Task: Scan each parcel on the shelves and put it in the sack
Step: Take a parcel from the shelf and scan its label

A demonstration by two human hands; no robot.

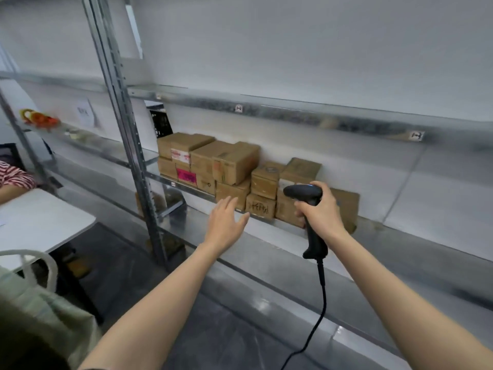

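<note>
Left hand (225, 222) empty, fingers (228, 205) spread straight; nearest brown cardboard parcel (260, 208) at their 3 o'clock. Right hand (320, 212) grips black corded scanner (302, 192).

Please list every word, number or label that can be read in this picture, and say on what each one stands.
"1-2": small tag on the upper shelf rail.
"1-3": second tag further right on it, less sure.
Black handwriting on a low parcel: unreadable.
Pink label, red-and-white label, paper sheet at left: too blurred.
</note>
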